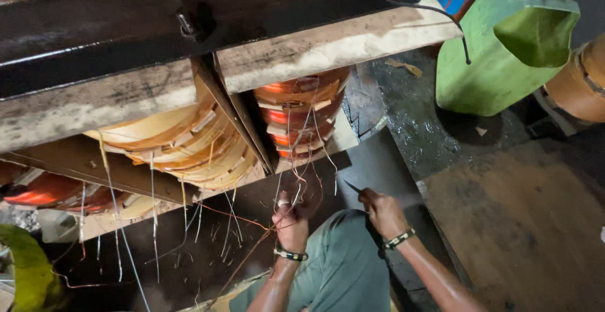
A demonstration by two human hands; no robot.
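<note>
My left hand (290, 220) is closed around a bundle of thin wire strands (301, 161) that hang from an orange wound coil (301, 107). My right hand (382, 211) grips a small dark blade (353, 188), its tip pointing left toward the strands. Both wrists wear beaded bracelets. A second, yellow-taped coil (189, 145) sits to the left, with more loose strands dangling from it. Both coils are clamped under a pale wooden beam (328, 47) and a dark metal frame (157, 16). My knee in grey-green cloth (343, 268) is below the hands.
A green plastic container (498, 60) with a clear bag stands at the upper right beside a brown cylinder (583, 82). A black cable (435, 9) runs across the beam. A third orange coil (44, 192) lies at the left. The floor (523, 224) is dark and stained.
</note>
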